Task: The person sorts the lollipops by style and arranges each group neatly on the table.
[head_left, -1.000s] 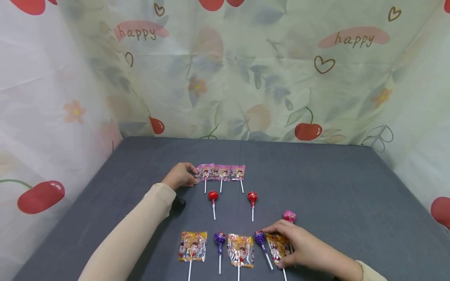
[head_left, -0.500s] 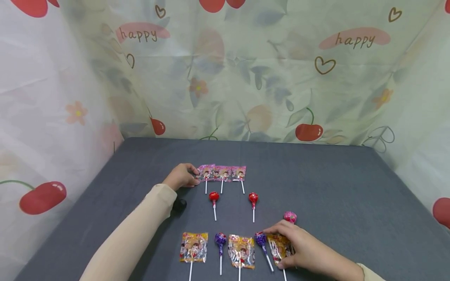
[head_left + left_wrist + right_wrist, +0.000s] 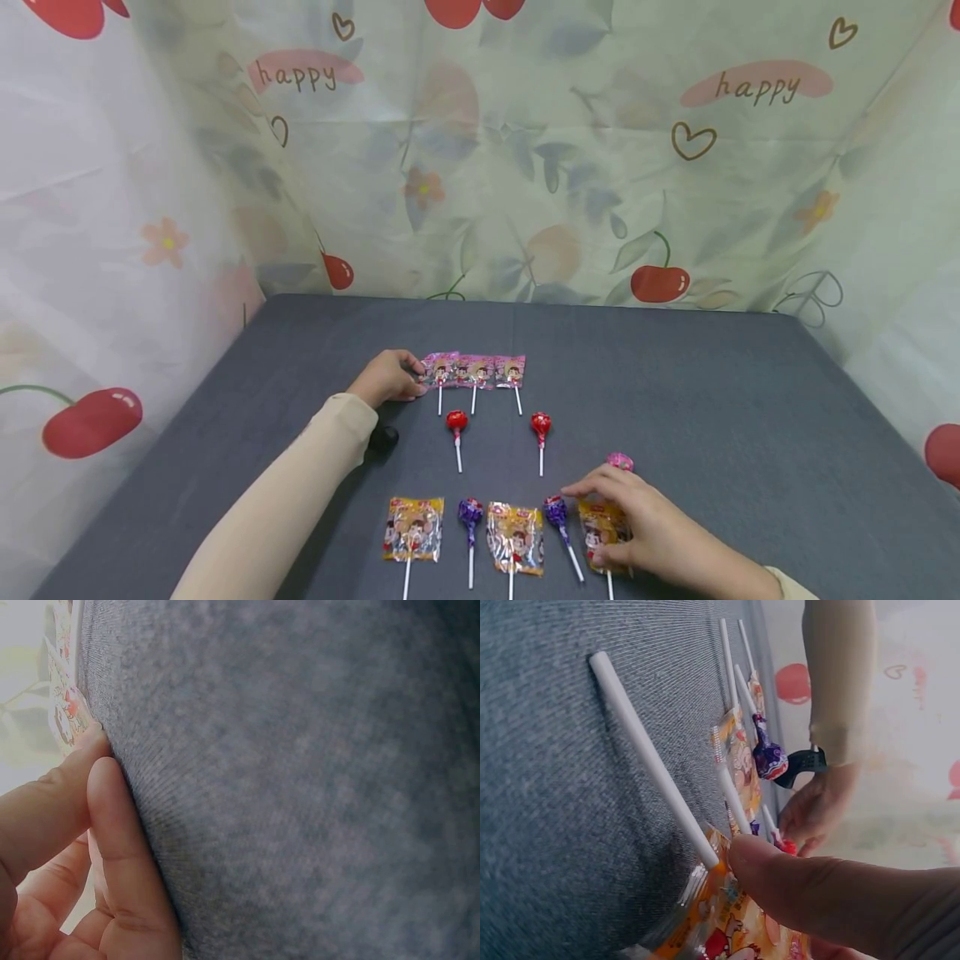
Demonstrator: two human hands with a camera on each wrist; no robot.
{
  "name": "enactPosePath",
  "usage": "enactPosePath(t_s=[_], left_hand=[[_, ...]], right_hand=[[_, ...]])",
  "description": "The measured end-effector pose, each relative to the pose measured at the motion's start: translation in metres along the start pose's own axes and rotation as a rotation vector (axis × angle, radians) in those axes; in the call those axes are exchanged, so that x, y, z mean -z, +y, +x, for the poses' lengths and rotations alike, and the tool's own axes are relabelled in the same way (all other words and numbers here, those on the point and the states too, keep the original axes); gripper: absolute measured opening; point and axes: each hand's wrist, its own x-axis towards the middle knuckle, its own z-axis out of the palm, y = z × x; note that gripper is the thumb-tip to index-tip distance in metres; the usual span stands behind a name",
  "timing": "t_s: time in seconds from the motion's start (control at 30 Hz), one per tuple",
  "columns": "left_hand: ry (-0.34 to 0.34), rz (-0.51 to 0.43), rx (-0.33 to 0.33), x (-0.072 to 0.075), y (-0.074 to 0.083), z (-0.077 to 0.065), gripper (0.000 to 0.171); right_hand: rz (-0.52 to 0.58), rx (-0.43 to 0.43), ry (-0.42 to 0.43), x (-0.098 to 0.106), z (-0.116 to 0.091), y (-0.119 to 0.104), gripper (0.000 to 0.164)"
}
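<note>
At the far row, my left hand [image 3: 386,377] pinches the left edge of a lollipop in a flat pink wrapper [image 3: 441,370]; two more pink-wrapped ones [image 3: 476,370] lie to its right. In the left wrist view, thumb and finger meet at the wrapper's edge [image 3: 69,712]. My right hand [image 3: 652,521] holds a lollipop in a flat orange wrapper [image 3: 597,527] at the right end of the near row, its thumb near the stick [image 3: 656,765]. Just left of it lies a purple round lollipop [image 3: 556,511]. Behind the right hand, a pink round lollipop [image 3: 620,461] is partly hidden.
Two red round lollipops [image 3: 541,423] lie between the rows. Leftward in the near row are two orange-wrapped lollipops [image 3: 515,533] and another purple one [image 3: 471,512]. The dark grey table [image 3: 675,375] is enclosed by patterned cloth [image 3: 525,167].
The orange-wrapped lollipop under my right hand has shifted slightly right and straightened, opening a wider gap from the purple one. My left hand keeps its place at the pink wrapper.
</note>
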Motion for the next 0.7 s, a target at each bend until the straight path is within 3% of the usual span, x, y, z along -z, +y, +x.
enactPosePath(t_s=[0.2, 0.37, 0.7], left_hand=[[0.000, -0.004, -0.004, 0.0006, 0.0004, -0.0012, 0.028], [0.002, -0.005, -0.007, 0.0009, -0.0005, -0.0014, 0.028], [0.000, -0.013, 0.012, -0.0002, -0.0009, 0.0026, 0.029]], right_hand=[[-0.004, 0.052, 0.034, 0.0032, -0.0018, 0.0000, 0.053], [0.062, 0.059, 0.022, 0.0058, -0.0009, 0.0018, 0.048], [0.199, -0.073, -0.013, 0.0033, 0.0016, 0.0027, 0.038]])
